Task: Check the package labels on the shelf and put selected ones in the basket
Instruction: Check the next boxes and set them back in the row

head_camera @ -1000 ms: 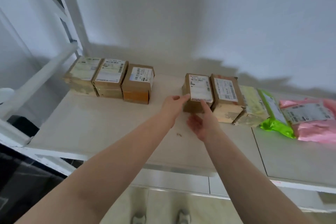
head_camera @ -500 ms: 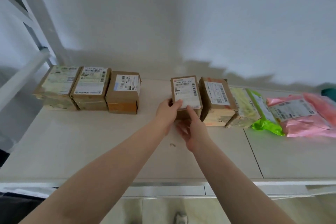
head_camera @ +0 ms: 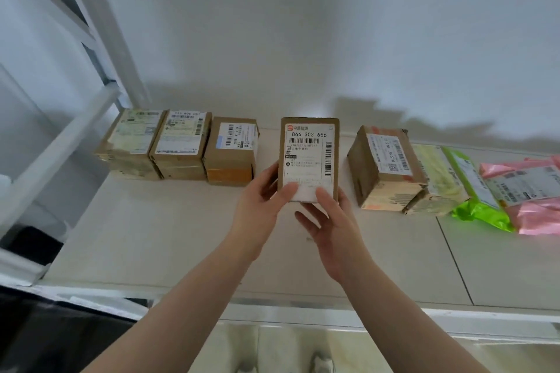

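Observation:
A small brown cardboard box [head_camera: 309, 154] with a white shipping label reading 866 303 666 is lifted off the shelf [head_camera: 169, 233], its label facing me. My left hand [head_camera: 257, 209] grips its lower left side, thumb on the label's bottom edge. My right hand [head_camera: 330, 227] holds its lower right corner from below, thumb on the front. No basket is in view.
Three labelled brown boxes [head_camera: 181, 145] stand in a row at the back left. To the right sit a tilted brown box [head_camera: 385, 166], a yellowish parcel [head_camera: 436, 179], a green bag [head_camera: 475, 197] and pink bags [head_camera: 530, 200]. A white shelf post [head_camera: 100, 27] rises at left.
Both hands have lifted the box away from the tilted brown box beside it and raised it toward me, label up. The view has shifted a little to the right.

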`<state>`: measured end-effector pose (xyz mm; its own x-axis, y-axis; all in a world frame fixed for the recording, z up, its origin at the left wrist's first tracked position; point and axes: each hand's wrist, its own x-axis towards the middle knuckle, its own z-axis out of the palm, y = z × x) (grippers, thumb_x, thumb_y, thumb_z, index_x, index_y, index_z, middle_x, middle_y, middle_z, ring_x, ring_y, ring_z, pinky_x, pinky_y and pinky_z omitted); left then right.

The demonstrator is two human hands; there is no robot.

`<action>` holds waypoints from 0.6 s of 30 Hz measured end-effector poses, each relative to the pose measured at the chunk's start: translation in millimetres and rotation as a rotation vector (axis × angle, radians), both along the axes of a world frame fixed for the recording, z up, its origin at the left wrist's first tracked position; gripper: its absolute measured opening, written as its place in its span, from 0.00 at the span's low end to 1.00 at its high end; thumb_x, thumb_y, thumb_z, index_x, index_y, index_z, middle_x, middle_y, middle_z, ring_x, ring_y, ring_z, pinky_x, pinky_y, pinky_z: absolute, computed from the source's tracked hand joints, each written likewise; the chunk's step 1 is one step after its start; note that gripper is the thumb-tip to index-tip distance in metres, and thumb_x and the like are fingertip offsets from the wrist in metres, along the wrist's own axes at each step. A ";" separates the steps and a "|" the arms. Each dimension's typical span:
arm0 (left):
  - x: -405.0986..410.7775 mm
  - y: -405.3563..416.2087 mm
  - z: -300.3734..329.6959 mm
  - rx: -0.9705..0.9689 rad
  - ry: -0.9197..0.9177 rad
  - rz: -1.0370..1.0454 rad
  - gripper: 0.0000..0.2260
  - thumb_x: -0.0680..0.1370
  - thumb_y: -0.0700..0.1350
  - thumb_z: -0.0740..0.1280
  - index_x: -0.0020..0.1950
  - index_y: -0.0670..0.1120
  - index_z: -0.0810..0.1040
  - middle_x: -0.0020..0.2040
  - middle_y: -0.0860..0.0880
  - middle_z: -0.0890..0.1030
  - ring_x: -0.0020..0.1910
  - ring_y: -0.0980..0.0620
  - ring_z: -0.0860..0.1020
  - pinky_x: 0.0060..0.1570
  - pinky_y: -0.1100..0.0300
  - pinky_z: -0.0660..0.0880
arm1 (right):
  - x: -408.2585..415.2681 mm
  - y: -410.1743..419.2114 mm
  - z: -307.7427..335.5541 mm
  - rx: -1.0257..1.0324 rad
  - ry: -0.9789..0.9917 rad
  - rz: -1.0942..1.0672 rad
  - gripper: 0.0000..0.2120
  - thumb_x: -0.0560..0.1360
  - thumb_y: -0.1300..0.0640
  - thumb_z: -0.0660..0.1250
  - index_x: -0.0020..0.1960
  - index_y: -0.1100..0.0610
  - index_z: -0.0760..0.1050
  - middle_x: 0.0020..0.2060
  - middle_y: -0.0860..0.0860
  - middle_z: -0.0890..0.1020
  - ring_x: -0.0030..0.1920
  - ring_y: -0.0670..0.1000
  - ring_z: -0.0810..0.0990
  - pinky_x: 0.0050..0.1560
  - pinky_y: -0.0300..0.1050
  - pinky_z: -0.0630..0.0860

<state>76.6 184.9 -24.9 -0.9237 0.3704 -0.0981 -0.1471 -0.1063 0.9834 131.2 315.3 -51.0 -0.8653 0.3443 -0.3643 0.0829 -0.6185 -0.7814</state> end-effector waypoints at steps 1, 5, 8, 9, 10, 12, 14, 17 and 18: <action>1.5 -4.9 1.3 -0.015 0.023 0.019 0.20 0.77 0.41 0.68 0.69 0.52 0.74 0.59 0.54 0.83 0.60 0.56 0.80 0.61 0.55 0.76 | 2.0 -1.4 1.0 -0.003 0.015 0.025 0.34 0.70 0.53 0.73 0.74 0.55 0.65 0.64 0.55 0.80 0.62 0.55 0.80 0.50 0.46 0.81; 8.5 -17.8 3.6 -0.032 0.062 0.055 0.21 0.77 0.40 0.69 0.69 0.51 0.74 0.60 0.55 0.82 0.61 0.56 0.79 0.61 0.53 0.76 | 9.0 -6.4 5.4 -0.016 0.066 0.099 0.30 0.72 0.56 0.73 0.72 0.57 0.68 0.61 0.55 0.82 0.60 0.56 0.81 0.50 0.46 0.80; 12.0 -19.7 2.5 -0.015 0.031 0.068 0.24 0.76 0.41 0.71 0.71 0.51 0.72 0.60 0.54 0.82 0.62 0.55 0.79 0.60 0.52 0.77 | 12.9 -8.5 7.7 -0.025 0.091 0.111 0.29 0.72 0.58 0.71 0.72 0.58 0.67 0.60 0.56 0.82 0.59 0.55 0.82 0.51 0.47 0.81; 12.7 -19.7 2.3 -0.008 0.015 0.070 0.24 0.76 0.41 0.71 0.71 0.51 0.72 0.60 0.54 0.82 0.61 0.54 0.79 0.60 0.51 0.77 | 13.5 -8.8 7.9 -0.024 0.094 0.113 0.30 0.72 0.58 0.72 0.72 0.58 0.67 0.60 0.56 0.82 0.59 0.55 0.82 0.51 0.47 0.81; 13.6 -20.1 2.5 0.000 0.006 0.068 0.24 0.76 0.41 0.71 0.71 0.51 0.72 0.60 0.54 0.83 0.60 0.54 0.80 0.61 0.51 0.77 | 14.3 -9.1 8.5 -0.019 0.097 0.116 0.30 0.72 0.58 0.72 0.72 0.58 0.67 0.60 0.56 0.82 0.59 0.55 0.82 0.52 0.47 0.81; 15.6 -20.9 3.7 0.016 0.003 0.057 0.23 0.76 0.40 0.70 0.70 0.50 0.73 0.59 0.53 0.83 0.60 0.54 0.80 0.61 0.52 0.76 | 15.1 -9.4 9.5 -0.008 0.102 0.116 0.31 0.71 0.57 0.71 0.72 0.58 0.67 0.60 0.56 0.82 0.59 0.54 0.82 0.52 0.47 0.81; 17.9 -21.6 5.4 0.025 0.008 0.048 0.23 0.76 0.39 0.70 0.70 0.49 0.73 0.59 0.53 0.83 0.60 0.55 0.80 0.61 0.55 0.76 | 16.1 -9.7 11.1 -0.001 0.109 0.113 0.32 0.70 0.57 0.71 0.72 0.57 0.67 0.60 0.55 0.83 0.58 0.54 0.82 0.51 0.46 0.81; 20.5 -22.4 6.3 0.033 0.020 0.037 0.23 0.77 0.39 0.69 0.71 0.49 0.72 0.60 0.53 0.83 0.61 0.55 0.80 0.59 0.58 0.77 | 17.1 -9.8 12.2 0.007 0.123 0.121 0.32 0.70 0.57 0.71 0.72 0.57 0.66 0.59 0.55 0.83 0.58 0.53 0.82 0.52 0.47 0.80; 21.1 -22.7 6.6 0.034 0.022 0.037 0.23 0.77 0.38 0.69 0.71 0.49 0.72 0.60 0.53 0.83 0.61 0.55 0.80 0.59 0.58 0.77 | 17.5 -9.9 12.8 0.007 0.126 0.124 0.32 0.70 0.57 0.71 0.72 0.57 0.66 0.59 0.55 0.83 0.58 0.53 0.82 0.52 0.47 0.80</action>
<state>97.8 162.3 -18.3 -0.9385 0.3391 -0.0654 -0.1207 -0.1445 0.9821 148.7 305.4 -38.2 -0.9399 0.2346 -0.2479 0.0589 -0.6040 -0.7948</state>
